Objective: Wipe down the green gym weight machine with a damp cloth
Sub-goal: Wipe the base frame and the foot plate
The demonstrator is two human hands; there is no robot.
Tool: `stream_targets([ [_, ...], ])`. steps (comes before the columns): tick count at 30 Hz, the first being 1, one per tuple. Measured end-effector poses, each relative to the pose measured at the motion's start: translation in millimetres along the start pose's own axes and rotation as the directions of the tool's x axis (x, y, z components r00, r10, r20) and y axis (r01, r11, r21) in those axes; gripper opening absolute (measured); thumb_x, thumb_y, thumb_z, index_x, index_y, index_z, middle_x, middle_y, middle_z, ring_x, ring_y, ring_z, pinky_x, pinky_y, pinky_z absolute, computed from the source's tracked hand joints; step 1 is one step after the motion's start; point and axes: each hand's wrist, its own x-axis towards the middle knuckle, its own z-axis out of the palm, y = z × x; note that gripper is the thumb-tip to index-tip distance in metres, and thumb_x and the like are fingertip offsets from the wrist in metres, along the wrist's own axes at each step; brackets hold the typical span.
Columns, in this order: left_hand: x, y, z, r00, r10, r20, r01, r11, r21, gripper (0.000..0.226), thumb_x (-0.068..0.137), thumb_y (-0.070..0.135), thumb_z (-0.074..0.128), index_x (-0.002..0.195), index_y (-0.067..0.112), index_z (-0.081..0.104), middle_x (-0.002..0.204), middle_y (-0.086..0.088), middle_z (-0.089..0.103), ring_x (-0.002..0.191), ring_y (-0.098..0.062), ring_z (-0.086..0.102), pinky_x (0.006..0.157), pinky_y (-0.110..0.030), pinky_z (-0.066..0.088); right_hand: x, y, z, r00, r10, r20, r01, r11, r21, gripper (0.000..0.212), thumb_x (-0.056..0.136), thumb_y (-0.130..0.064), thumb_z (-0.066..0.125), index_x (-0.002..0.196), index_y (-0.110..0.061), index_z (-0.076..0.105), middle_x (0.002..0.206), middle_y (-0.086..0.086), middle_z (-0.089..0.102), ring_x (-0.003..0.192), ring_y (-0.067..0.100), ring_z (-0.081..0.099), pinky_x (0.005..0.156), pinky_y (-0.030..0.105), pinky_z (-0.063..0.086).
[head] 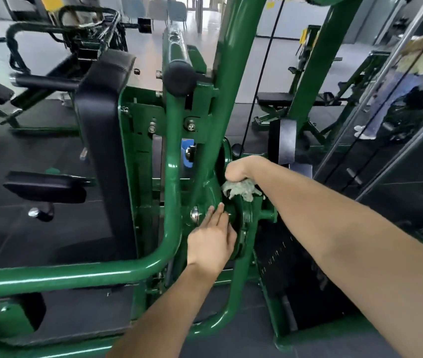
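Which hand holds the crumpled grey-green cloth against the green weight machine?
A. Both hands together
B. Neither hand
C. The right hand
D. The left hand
C: the right hand grips the crumpled grey-green cloth, while the left hand rests flat-fingered on the green weight machine.

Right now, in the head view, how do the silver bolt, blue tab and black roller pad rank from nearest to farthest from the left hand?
From the left hand:
1. Silver bolt, just left of the fingertips on the green frame.
2. Blue tab, higher up, between the green tubes.
3. Black roller pad, highest, at the top of the upright.
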Motion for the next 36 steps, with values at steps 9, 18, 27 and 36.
stream_targets([
  [9, 0.9, 10.1, -9.9, 0.998, -0.062, 0.016, 0.062, 0.998, 0.015, 0.018, 0.096, 0.025, 0.064, 0.109, 0.017, 0.074, 0.135, 0.003, 0.070, 0.125, -0.013, 0.066, 0.071, -0.032, 0.063, -55.5, -12.3, 44.1, 0.959, -0.015, -0.282, 0.073, 0.978, 0.198, 0.034, 0.102, -0.008, 0.045, 0.130, 0.001, 0.064, 0.128, 0.016, 0.064, 0.118, 0.033, 0.062, 0.089, 0.036, 0.048],
  [18, -0.6, 8.2, -12.3, 0.992, -0.112, 0.060, 0.112, 0.994, -0.009, 0.024, 0.100, 0.030, 0.059, 0.114, 0.018, 0.074, 0.140, 0.005, 0.067, 0.129, -0.010, 0.062, 0.079, -0.035, 0.064, -99.9, -11.6, 138.4, 0.799, -0.282, -0.532, 0.205, 0.958, -0.200, 0.054, 0.097, -0.002, 0.052, 0.149, 0.008, 0.042, 0.171, 0.020, -0.001, 0.159, 0.036, -0.003, 0.126, 0.049, 0.026],
  [27, -0.5, 9.8, -16.9, 0.991, -0.129, 0.049, 0.130, 0.991, -0.035, 0.023, 0.098, 0.028, 0.064, 0.116, 0.018, 0.073, 0.118, 0.001, 0.077, 0.120, -0.011, 0.069, 0.074, -0.034, 0.064, -91.3, -11.9, 90.3, 0.754, -0.266, -0.600, 0.244, 0.962, -0.119, 0.077, 0.082, 0.003, 0.070, 0.154, -0.003, 0.041, 0.166, 0.015, 0.027, 0.149, 0.034, 0.034, 0.111, 0.040, 0.044],
  [36, 1.9, 2.5, -22.5, 0.980, -0.052, 0.194, 0.056, 0.998, -0.016, 0.042, 0.106, 0.037, 0.047, 0.143, 0.022, 0.060, 0.159, 0.009, 0.047, 0.149, -0.008, 0.040, 0.104, -0.031, 0.051, -72.3, -8.1, 103.5, 0.868, -0.423, -0.261, 0.117, 0.684, -0.720, 0.055, 0.098, -0.042, 0.042, 0.132, -0.005, 0.066, 0.137, 0.021, 0.058, 0.130, 0.039, 0.047, 0.122, 0.055, 0.022],
])
